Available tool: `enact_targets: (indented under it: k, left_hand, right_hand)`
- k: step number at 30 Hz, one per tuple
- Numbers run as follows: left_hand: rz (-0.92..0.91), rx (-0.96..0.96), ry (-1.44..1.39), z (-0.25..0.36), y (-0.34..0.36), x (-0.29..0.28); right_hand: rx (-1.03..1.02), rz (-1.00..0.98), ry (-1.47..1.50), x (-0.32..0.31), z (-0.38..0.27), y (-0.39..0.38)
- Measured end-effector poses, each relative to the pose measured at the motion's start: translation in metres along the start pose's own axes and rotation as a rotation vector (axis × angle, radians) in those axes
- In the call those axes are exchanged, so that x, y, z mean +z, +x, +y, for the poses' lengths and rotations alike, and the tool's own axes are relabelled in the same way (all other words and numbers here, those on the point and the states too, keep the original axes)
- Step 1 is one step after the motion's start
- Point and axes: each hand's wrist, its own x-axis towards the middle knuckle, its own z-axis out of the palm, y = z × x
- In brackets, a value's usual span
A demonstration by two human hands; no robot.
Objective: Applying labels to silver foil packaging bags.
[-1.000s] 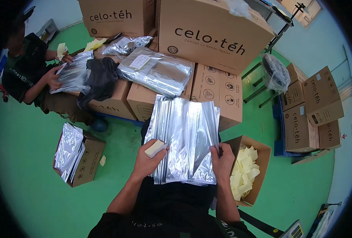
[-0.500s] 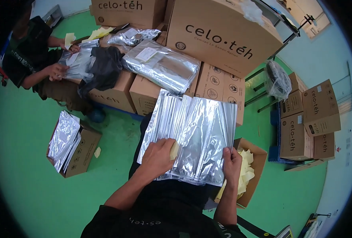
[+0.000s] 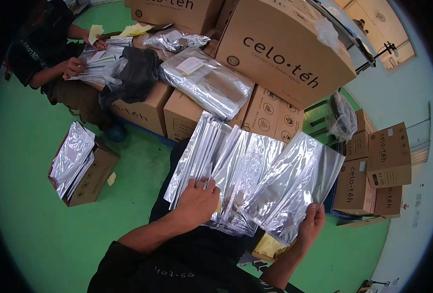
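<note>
A fanned stack of silver foil pouches [image 3: 192, 156] lies across my lap. My left hand [image 3: 199, 202] rests on it with fingers curled, a pale yellow paper piece [image 3: 218, 205] in its grip and partly hidden. My right hand [image 3: 311, 222] pinches the edge of a few silver pouches [image 3: 294, 180], lifted off to the right of the stack and fanned out.
A co-worker [image 3: 45, 58] handles pouches at stacked cartons [image 3: 280, 53] bearing a wrapped bundle [image 3: 206, 80] and dark bag [image 3: 133, 78]. A box of pouches [image 3: 92, 173] stands left on the floor, a box of yellow paper [image 3: 270, 246] right. Cartons [image 3: 387, 146] and a stool [image 3: 338, 117] stand right.
My right hand has moved rightward, separating pouches from the stack. My left hand has shifted slightly right and turned over the paper, which is now mostly hidden. The view has tilted.
</note>
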Motion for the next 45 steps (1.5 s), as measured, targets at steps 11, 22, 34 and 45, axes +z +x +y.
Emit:
enact_targets:
  k: [11,22,34,45]
  left_hand:
    - [0.056,-0.063,-0.338,-0.01,-0.005,-0.013]
    - [0.216,-0.086,-0.695,-0.031,-0.011,-0.02]
    - [0.469,-0.138,-0.068,-0.026,-0.012,-0.001]
    - [0.507,-0.103,-0.29,-0.039,-0.013,0.008]
  right_hand:
    - [0.156,-0.23,-0.026,0.073,0.031,-0.016]
    - [0.071,-0.133,0.045,0.068,0.047,-0.019]
    - [0.063,-0.117,0.026,0.02,-0.003,-0.014]
    - [-0.21,0.322,-0.202,0.001,-0.087,-0.058]
